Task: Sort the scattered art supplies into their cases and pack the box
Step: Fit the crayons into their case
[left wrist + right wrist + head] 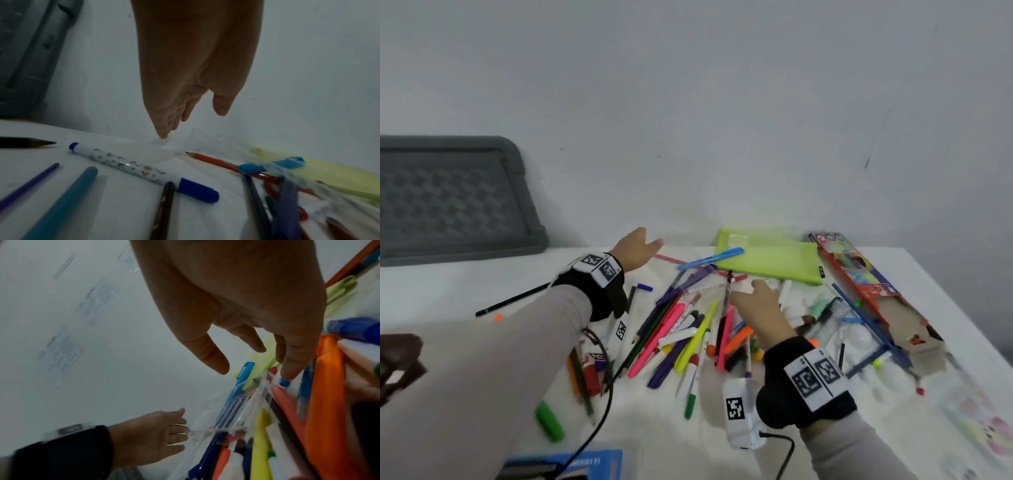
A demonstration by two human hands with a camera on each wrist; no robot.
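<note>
A heap of coloured markers and pencils (688, 329) lies in the middle of the white table (448, 291). Behind it is a lime green pouch (767, 263) with a light blue pen (710, 259) across its edge. My left hand (650, 245) reaches to the back of the table with straight fingers; its fingertips (164, 135) touch a clear plastic sleeve (160, 151). My right hand (753, 291) hovers over the heap with relaxed fingers, its fingertips (287, 374) on the same clear sleeve (226, 417). Neither hand holds anything.
An open red cardboard pencil box (866, 284) lies at the right near the table edge. A grey tray (448, 198) leans on the wall at the left. A black pencil (513, 299), a green marker (549, 421) and a blue box (585, 462) lie nearer me.
</note>
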